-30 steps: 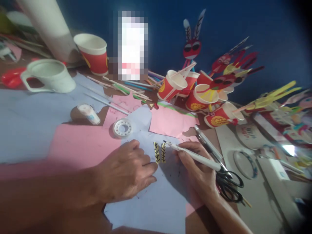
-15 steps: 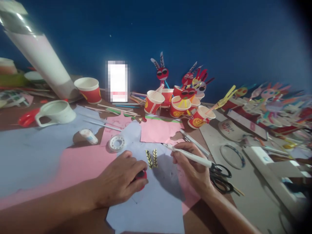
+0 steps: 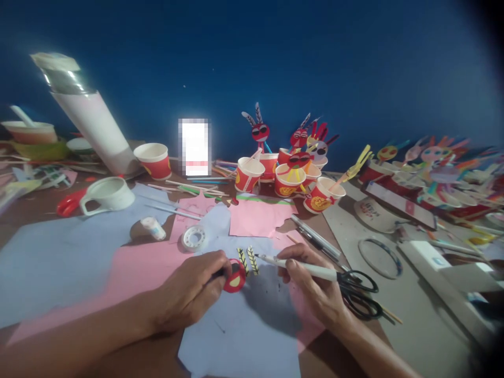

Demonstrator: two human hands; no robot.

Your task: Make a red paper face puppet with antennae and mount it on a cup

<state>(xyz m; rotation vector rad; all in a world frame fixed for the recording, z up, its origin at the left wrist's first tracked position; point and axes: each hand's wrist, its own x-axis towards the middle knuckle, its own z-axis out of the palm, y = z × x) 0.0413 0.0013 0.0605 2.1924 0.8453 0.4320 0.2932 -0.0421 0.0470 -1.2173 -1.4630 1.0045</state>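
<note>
My left hand [image 3: 197, 286] is closed, finger and thumb pinching the edge of a red paper disc [image 3: 236, 282] with a pale yellow patch. Something dark shows beside its fingers, too covered to name. A white marker pen [image 3: 315, 269] is gripped in my right hand [image 3: 311, 283], its bare dark tip pointing left. That tip is close to the right-hand yellow paper strip [image 3: 252, 261], one of two with black leaf-vein lines; whether it touches I cannot tell. The left-hand strip [image 3: 243, 262] lies right by the disc. Both are on blue paper [image 3: 240, 336].
Black-handled scissors [image 3: 360, 281] lie under my right wrist. A tape roll [image 3: 193, 239], a small white bottle [image 3: 153, 229] and a white mug [image 3: 108, 195] stand leftward. Red paper cups [image 3: 250, 176] with paper-face figures line the back. A tall flask [image 3: 92, 126] rises at left.
The left hand has turned, so more of the red disc shows, now against the strips. My right hand has brought the pen tip down and left to the yellow strips. The whole view has shifted slightly.
</note>
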